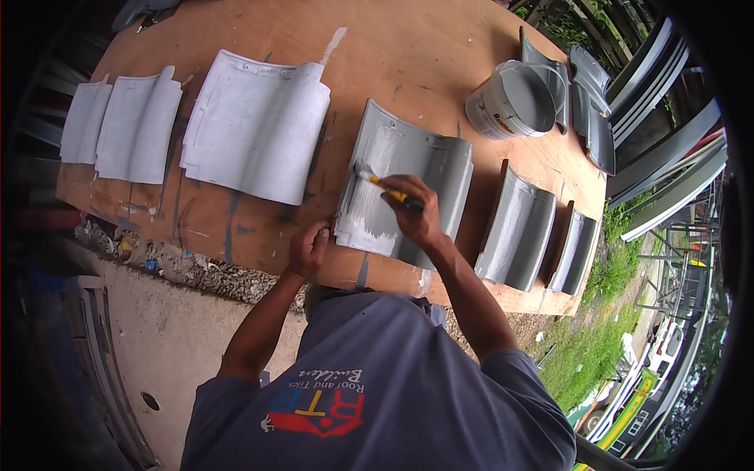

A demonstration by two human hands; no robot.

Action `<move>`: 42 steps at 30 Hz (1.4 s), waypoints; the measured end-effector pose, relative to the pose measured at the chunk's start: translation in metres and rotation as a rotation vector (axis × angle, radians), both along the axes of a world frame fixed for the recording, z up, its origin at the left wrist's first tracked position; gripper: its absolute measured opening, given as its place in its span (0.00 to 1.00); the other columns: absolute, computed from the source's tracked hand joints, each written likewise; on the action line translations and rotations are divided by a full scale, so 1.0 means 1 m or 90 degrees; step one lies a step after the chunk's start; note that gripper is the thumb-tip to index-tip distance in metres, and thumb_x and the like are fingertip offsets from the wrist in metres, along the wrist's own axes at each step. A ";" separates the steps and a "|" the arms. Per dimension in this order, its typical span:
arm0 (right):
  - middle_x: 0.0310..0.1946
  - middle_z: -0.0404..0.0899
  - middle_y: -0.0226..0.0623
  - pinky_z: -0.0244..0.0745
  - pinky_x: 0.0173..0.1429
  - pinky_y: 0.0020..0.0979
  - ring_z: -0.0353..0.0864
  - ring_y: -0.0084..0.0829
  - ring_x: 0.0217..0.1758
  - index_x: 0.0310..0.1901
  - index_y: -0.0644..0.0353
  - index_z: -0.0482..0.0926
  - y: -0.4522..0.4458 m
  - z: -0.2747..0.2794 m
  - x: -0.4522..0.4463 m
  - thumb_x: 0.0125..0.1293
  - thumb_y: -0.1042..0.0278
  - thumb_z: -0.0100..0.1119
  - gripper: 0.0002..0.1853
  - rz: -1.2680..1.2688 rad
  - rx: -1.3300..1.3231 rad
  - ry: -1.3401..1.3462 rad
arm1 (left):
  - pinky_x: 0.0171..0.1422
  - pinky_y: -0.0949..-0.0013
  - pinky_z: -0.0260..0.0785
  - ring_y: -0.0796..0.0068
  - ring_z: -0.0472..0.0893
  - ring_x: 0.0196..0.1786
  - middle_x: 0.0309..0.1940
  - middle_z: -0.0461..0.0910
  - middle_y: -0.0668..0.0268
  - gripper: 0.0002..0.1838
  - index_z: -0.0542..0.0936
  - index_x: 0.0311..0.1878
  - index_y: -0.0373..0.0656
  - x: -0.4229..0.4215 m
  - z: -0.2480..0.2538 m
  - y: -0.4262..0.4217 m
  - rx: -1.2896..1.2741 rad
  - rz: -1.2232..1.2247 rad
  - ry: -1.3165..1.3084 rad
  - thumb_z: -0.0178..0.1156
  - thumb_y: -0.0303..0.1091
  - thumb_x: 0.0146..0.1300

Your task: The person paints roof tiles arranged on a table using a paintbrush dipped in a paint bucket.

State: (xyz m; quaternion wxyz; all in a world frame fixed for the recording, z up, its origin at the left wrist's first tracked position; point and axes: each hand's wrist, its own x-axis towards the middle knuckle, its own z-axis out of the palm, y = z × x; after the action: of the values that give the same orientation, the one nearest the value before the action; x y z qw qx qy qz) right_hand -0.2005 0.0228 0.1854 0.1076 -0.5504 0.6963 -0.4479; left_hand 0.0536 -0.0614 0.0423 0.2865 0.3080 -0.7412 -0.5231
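Observation:
A curved roof tile (428, 169) lies in front of me, mostly coated in wet grey paint, with a whitish patch along its left and lower left part. My right hand (414, 210) is closed round the yellow and black handle of a paintbrush (383, 186), whose bristles touch the tile's left side. Beside the tile's lower left corner, my left hand (309, 250) rests at the table edge with its fingers curled. Whether those fingers grip anything cannot be made out.
Several white tiles (255, 125) lie to the left on the wooden table (400, 47). Grey-painted tiles (516, 228) lie to the right. A bucket of grey paint (514, 102) stands at the back right, near more dark grey tiles (591, 118). Gravel and concrete lie below the near edge.

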 end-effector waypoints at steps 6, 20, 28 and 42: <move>0.50 0.89 0.42 0.85 0.58 0.42 0.89 0.44 0.54 0.52 0.58 0.90 0.059 -0.009 0.046 0.61 0.78 0.77 0.16 0.167 0.131 -0.043 | 0.53 0.54 0.79 0.46 0.88 0.48 0.45 0.87 0.48 0.11 0.84 0.55 0.35 0.000 -0.007 -0.002 -0.075 -0.010 0.028 0.60 0.29 0.74; 0.47 0.90 0.47 0.84 0.52 0.37 0.91 0.46 0.46 0.49 0.63 0.90 -0.069 0.002 -0.037 0.64 0.75 0.73 0.12 -0.157 -0.112 -0.042 | 0.49 0.57 0.78 0.52 0.87 0.42 0.41 0.86 0.52 0.12 0.84 0.56 0.37 0.001 -0.014 -0.003 -0.066 -0.039 -0.029 0.60 0.31 0.75; 0.48 0.89 0.43 0.84 0.54 0.41 0.88 0.47 0.50 0.51 0.58 0.89 0.010 -0.014 0.046 0.63 0.79 0.75 0.15 0.038 -0.041 -0.027 | 0.45 0.60 0.77 0.61 0.85 0.37 0.39 0.85 0.55 0.11 0.84 0.55 0.37 0.000 -0.019 -0.001 -0.029 -0.025 0.023 0.60 0.28 0.74; 0.42 0.89 0.47 0.86 0.47 0.38 0.92 0.44 0.43 0.50 0.65 0.86 0.055 -0.007 0.075 0.65 0.79 0.74 0.13 -0.033 -0.058 -0.038 | 0.34 0.73 0.71 0.84 0.78 0.29 0.30 0.80 0.70 0.11 0.82 0.56 0.38 0.002 -0.024 -0.006 0.165 0.030 0.092 0.61 0.34 0.79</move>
State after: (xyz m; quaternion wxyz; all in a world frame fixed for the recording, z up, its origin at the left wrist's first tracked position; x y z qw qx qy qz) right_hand -0.1256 0.0782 0.1787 0.0916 -0.5225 0.6859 -0.4981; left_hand 0.0560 -0.0675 0.0184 0.3094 0.3212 -0.6371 -0.6286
